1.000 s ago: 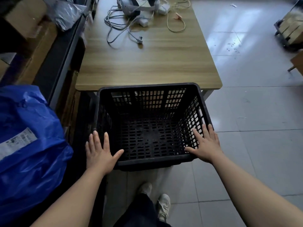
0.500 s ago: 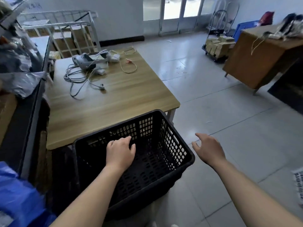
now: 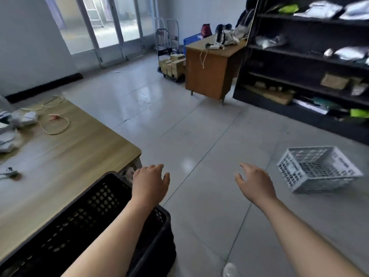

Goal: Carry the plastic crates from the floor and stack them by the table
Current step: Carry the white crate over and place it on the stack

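A black plastic crate (image 3: 83,222) stands on the floor against the near edge of the wooden table (image 3: 65,148), at the lower left. A white plastic crate (image 3: 317,168) lies tilted on the floor at the right, in front of the dark shelving. My left hand (image 3: 149,184) hovers above the black crate's right corner, fingers relaxed and holding nothing. My right hand (image 3: 255,182) is held out over the bare floor, fingers spread, left of the white crate and apart from it.
Cables and white devices (image 3: 22,118) lie on the table's far end. A brown desk (image 3: 211,66) and a trolley of cardboard boxes (image 3: 172,65) stand at the back. Dark shelving (image 3: 311,62) lines the right wall. Tiled floor stretches between the table and the white crate.
Both hands have come off the black crate, which stays by the table. My view has swung right, bringing the white crate and the shelving into sight.
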Motion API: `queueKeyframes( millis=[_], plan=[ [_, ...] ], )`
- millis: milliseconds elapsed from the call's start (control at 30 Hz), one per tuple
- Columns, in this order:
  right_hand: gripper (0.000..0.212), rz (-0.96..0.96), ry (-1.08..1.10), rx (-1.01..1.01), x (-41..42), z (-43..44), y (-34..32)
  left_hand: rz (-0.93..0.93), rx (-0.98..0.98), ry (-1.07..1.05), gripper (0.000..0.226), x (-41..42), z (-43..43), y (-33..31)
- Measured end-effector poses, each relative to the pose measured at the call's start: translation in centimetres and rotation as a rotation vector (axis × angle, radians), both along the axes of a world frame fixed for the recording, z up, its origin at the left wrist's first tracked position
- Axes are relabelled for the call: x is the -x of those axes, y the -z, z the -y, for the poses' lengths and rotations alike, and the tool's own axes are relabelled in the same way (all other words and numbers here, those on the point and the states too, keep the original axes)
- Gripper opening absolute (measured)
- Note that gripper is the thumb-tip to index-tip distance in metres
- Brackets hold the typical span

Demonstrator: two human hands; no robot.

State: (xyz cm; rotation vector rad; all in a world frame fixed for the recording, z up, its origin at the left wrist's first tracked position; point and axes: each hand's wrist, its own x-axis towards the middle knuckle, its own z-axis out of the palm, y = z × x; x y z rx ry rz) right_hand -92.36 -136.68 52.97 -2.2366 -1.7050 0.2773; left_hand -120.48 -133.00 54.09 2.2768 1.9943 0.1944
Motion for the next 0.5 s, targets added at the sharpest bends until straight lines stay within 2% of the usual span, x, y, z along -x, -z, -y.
queueKeyframes(
  millis=[200,300,500],
  plan=[
    [0.037,0.061,0.143,0.014,-12.0,-0.8,0.2,0.066,0.04,0.105,0.045,-12.2,-5.6,0.5],
    [0.04,0.04,0.213,-0.001,-18.1,-1.0,0.0,0.108,0.051,0.146,0.04,-19.0,-8.0,0.7],
    [0.036,0.064,0.361,0.001,-28.9,-2.0,-0.2,0.117,0.081,0.258,0.045,-31.5,-12.2,1.6]
  ],
)
